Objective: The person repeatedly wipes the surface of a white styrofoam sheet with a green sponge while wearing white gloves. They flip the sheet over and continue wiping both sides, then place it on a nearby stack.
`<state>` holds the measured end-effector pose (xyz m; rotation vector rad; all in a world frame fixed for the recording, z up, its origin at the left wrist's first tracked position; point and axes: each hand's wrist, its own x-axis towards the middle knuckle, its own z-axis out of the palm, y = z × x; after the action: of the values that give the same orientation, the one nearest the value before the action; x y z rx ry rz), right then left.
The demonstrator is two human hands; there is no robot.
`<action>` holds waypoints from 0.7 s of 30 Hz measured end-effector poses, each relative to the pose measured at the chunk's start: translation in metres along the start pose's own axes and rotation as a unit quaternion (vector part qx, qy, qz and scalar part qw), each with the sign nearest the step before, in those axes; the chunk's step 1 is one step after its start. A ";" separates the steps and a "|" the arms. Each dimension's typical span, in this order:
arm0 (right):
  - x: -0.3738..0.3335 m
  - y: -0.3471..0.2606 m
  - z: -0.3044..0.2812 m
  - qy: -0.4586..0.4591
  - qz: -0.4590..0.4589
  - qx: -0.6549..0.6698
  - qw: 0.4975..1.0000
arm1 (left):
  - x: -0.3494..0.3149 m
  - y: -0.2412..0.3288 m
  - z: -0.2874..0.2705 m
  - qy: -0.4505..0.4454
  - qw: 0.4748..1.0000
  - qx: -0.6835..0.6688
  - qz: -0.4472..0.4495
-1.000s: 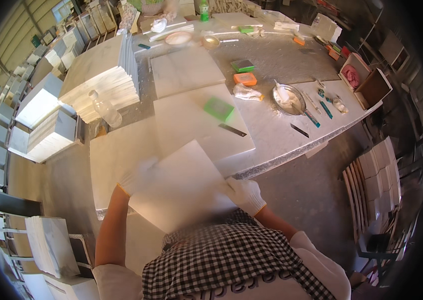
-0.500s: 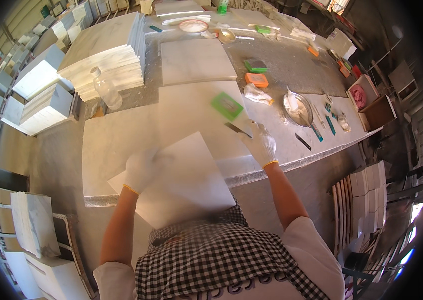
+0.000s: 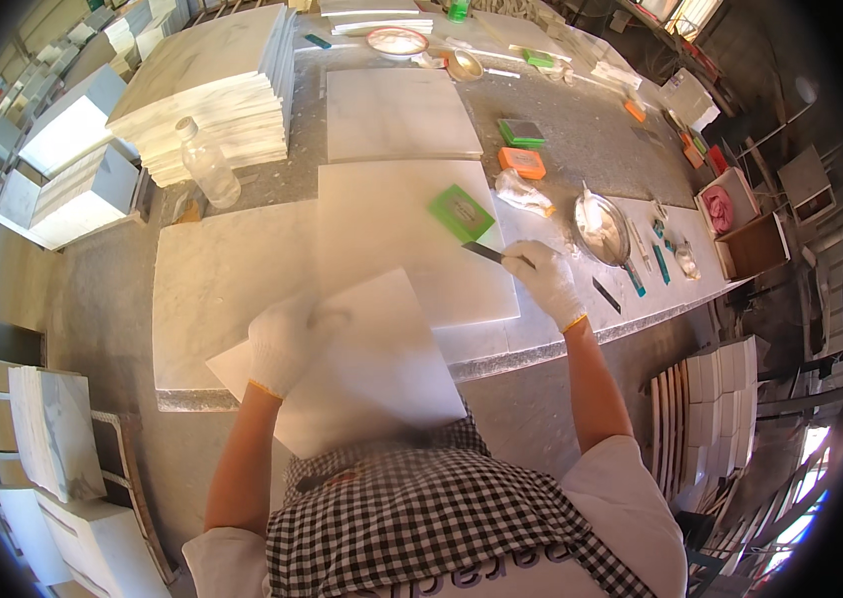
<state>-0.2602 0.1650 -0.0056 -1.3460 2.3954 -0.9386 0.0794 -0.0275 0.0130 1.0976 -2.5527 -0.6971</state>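
Note:
My left hand, in a white knitted glove with a yellow cuff edge, is closed on a white marble tile. The tile is tilted, its near part against my checked apron. My gloved right hand pinches a thin dark scraper blade, whose far end points left toward a green abrasive block. That block lies on a larger flat white slab on the bench. Blur hides some of my left fingers.
Beyond the slab lies another slab. A tall slab stack and a clear bottle stand at left. To the right are an orange block, a white rag, a pan of white paste and a loose dark blade.
My right hand has shifted right and slightly up with the blade, its wrist turning a little. My left hand still holds the tile in nearly the same place. The whole view has shifted slightly.

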 end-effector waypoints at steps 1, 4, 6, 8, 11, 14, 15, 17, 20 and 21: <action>0.002 -0.012 -0.003 -0.016 -0.048 0.026 0.998 | 0.000 0.000 0.001 0.008 1.000 -0.001 0.005; 0.013 -0.054 -0.004 -0.090 -0.090 0.051 0.991 | 0.000 0.000 0.004 0.021 1.000 0.000 0.015; 0.023 -0.078 0.004 -0.125 -0.195 0.041 0.972 | 0.001 0.000 0.005 0.020 1.000 0.004 0.014; 0.040 -0.098 0.019 -0.078 -0.341 -0.016 0.937 | 0.001 0.000 0.004 0.018 1.000 0.010 0.017; 0.061 -0.118 0.032 -0.116 -0.416 -0.064 0.900 | 0.001 0.000 0.002 0.013 1.000 0.016 0.019; 0.074 -0.132 0.036 -0.161 -0.436 -0.137 0.875 | 0.000 -0.001 0.003 0.030 0.999 0.008 0.038; 0.076 -0.136 0.035 -0.167 -0.449 -0.165 0.862 | 0.000 -0.002 0.004 0.039 0.998 0.003 0.046; 0.078 -0.142 0.032 -0.174 -0.462 -0.165 0.854 | 0.000 -0.003 0.006 0.043 0.998 0.004 0.043; 0.076 -0.142 0.026 -0.176 -0.460 -0.219 0.842 | 0.001 -0.007 0.008 0.029 0.999 0.023 0.033; 0.075 -0.140 0.025 -0.176 -0.456 -0.246 0.837 | 0.002 -0.007 0.008 0.014 0.999 0.026 0.026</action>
<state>-0.1946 0.0407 0.0719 -2.6808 1.6926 -0.1282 0.0792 -0.0305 0.0021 1.0456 -2.5797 -0.6017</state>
